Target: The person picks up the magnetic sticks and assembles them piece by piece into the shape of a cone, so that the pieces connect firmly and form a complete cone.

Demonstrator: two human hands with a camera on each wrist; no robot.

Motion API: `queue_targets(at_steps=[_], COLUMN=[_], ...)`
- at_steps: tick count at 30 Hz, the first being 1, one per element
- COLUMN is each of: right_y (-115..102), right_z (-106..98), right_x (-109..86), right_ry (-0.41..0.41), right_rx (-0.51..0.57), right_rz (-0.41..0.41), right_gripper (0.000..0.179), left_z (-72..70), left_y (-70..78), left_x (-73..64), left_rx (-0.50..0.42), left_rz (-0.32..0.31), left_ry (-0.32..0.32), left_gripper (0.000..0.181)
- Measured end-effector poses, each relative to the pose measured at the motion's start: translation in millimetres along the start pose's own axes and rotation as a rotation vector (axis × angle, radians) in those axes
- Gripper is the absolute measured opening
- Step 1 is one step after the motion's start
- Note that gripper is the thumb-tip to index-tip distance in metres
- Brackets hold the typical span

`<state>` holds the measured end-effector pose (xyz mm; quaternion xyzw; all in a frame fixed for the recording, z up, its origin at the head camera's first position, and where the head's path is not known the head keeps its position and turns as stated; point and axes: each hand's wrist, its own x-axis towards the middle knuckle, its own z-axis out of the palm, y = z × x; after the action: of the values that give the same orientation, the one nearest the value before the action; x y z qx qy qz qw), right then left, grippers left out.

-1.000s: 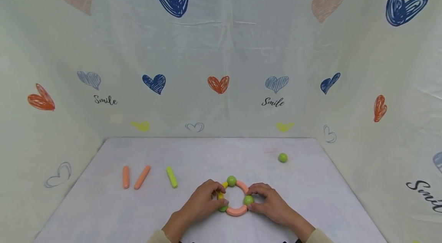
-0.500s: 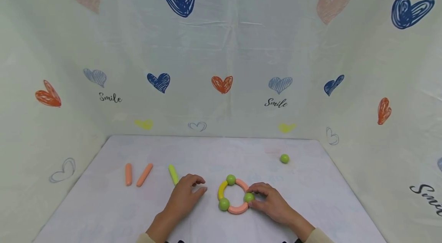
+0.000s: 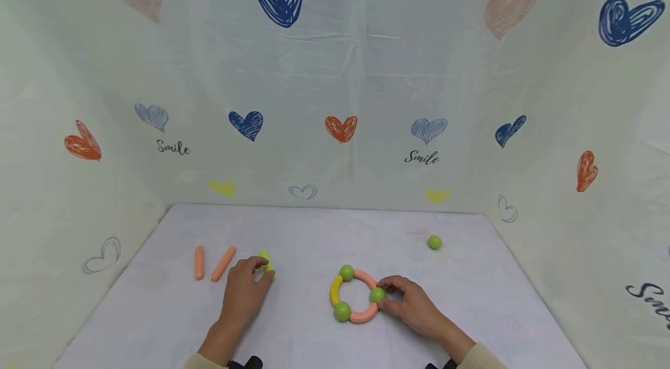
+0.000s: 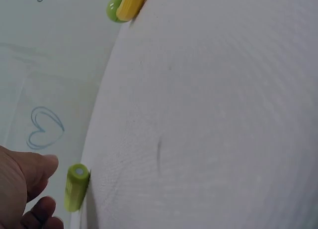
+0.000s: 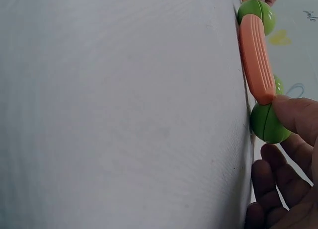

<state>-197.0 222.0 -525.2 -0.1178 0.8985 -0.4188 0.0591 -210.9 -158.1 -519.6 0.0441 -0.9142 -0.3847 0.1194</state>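
A ring of curved pieces and green balls lies on the table; its yellow curved piece (image 3: 335,291) is on the left and an orange curved piece (image 3: 364,315) at the front. My right hand (image 3: 416,308) pinches the green ball (image 3: 377,295) on the ring's right side, thumb and fingers at either side of it. Farther left, my left hand (image 3: 246,287) is at a straight lime-green stick (image 3: 264,257), partly covering it. In the left wrist view a small gap shows between the thumb and that lime stick (image 4: 76,188), and the fingers are relaxed.
Two straight orange sticks, one upright in view (image 3: 199,263) and one slanted (image 3: 223,264), lie left of the left hand. A loose green ball (image 3: 434,242) sits at the back right of the white table (image 3: 460,276). A heart-printed curtain (image 3: 335,66) encloses the table.
My left hand has let go of the ring's left side and moved left to the lime stick. The right hand stays at its green ball. The head view has shifted slightly.
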Motion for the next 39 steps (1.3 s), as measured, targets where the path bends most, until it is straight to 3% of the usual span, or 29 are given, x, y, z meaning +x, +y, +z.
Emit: queue_targets(at_steps=[7, 15, 24, 39], right_y=[0, -3, -4, -7], right_z=[1, 4, 10, 7], right_x=[0.3, 0.5, 2.7, 0.0], right_ry=[0.016, 0.026, 0.033, 0.031], right_rx=[0.009, 0.033, -0.028, 0.05], right_rz=[-0.011, -0.005, -0.037, 0.006], right_gripper=[0.031, 0.03, 0.029, 0.033], left_z=[-0.9, -0.8, -1.5, 1.7], left_y=[-1.8, -3.7, -2.4, -5.9], left_x=[2.2, 2.6, 1.7, 3.3], left_rx=[-0.015, -0.03, -0.022, -0.029], left_rz=[-0.044, -0.032, -0.055, -0.084], left_ry=[-0.018, -0.023, -0.027, -0.031], left_gripper=[0.036, 0.038, 0.04, 0.045])
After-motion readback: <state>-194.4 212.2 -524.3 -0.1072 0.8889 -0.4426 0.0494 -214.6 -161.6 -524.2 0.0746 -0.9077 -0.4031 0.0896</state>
